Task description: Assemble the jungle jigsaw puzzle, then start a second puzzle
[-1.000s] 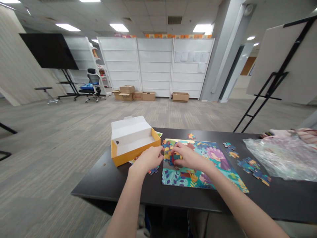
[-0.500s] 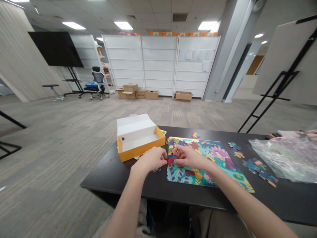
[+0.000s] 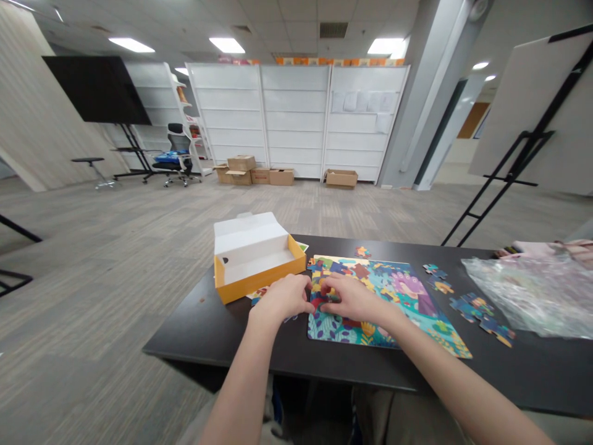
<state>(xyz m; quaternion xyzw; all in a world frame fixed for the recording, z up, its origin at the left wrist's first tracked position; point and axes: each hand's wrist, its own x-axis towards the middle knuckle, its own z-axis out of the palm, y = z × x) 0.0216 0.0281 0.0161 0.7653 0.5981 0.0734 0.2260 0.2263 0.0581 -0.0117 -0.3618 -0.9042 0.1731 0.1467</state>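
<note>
A colourful jigsaw puzzle (image 3: 407, 321) lies flat on the black table, partly covered by my hands. At its left edge is my left hand (image 3: 288, 296), fingers bent, with thumb and forefinger apart. My right hand (image 3: 349, 298) rests over the puzzle's left part, its bent fingers and thumb spread. Between the two hands a red patch of a puzzle piece (image 3: 317, 303) shows on the puzzle. Neither hand visibly grips anything. Small loose pieces (image 3: 291, 318) are half hidden beneath my left hand.
An open yellow box (image 3: 264, 282) with a white inside stands at the left. Loose puzzle pieces (image 3: 482, 316) lie right of the puzzle, and one piece (image 3: 362, 252) lies behind it. A clear plastic bag (image 3: 519, 303) sits on the table (image 3: 222, 343) at far right.
My right fingers have parted around the red piece, which now lies lower on the puzzle between my hands. The left hand has hardly moved. The view has shifted slightly.
</note>
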